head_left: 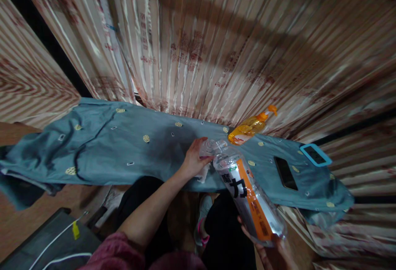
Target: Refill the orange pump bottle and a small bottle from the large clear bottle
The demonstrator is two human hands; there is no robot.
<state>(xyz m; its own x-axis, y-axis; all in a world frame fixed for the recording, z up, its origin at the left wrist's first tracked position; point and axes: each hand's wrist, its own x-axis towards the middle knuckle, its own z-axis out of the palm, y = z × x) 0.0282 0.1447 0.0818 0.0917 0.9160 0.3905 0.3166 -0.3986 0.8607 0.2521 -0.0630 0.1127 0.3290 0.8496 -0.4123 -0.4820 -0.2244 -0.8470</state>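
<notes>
the right hand point(272, 253) is cut off by the bottom edge of the picture, so only a few fingers show; its grip is closed under the base of a clear plastic bottle point(247, 196), which it holds tilted with the neck pointing up and away, over the near edge of the surface point(123, 154). the left hand point(194, 158) reaches to the bottle's mouth, fingers curled around something clear and crumpled there; whether that is a cap, a cup or wrapping is hard to make out, and part of it hangs white below the palm. the bottle's label has an orange strip and large black characters, one of which reads "力"; the smaller print is too blurred to read.

the surface is draped in a blue-grey cloth dotted with small yellow rounds, and what lies beneath is hidden. on it, beyond the hands, an orange pump bottle point(250, 126) lies on its side, its label unreadable. to the right lie a dark phone point(285, 173), screen blank, and a device with a light blue frame point(315, 154). striped curtains point(216, 43) behind carry faded reddish printing that cannot be read.
</notes>
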